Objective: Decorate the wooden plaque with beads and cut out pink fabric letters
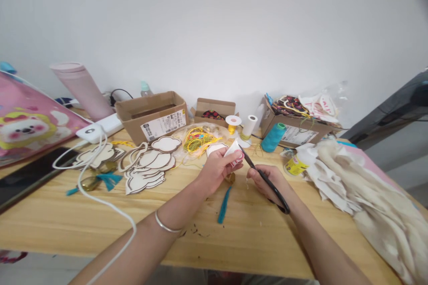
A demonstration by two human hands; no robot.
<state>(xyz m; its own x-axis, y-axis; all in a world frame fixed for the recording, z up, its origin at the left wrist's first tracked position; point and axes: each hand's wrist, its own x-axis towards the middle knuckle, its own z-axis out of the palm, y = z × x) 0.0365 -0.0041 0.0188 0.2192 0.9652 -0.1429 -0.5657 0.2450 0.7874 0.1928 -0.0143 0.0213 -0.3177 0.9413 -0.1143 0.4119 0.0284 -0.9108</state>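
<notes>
Black scissors [267, 181] slant in right fingers [255, 177]; left fingers [230, 157] pinch white piece [233, 147].

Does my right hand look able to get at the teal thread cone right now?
Probably yes: the teal thread cone stands just beyond the right hand, and nothing bulky seems to block the way, though that hand would likely need to release the scissors first.

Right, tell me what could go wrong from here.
The blades of the scissors sit close to the left hand holding the printed white piece, so a slip of the right hand might cause a nick. The white cable crossing the left forearm could snag if that arm moves.
</notes>
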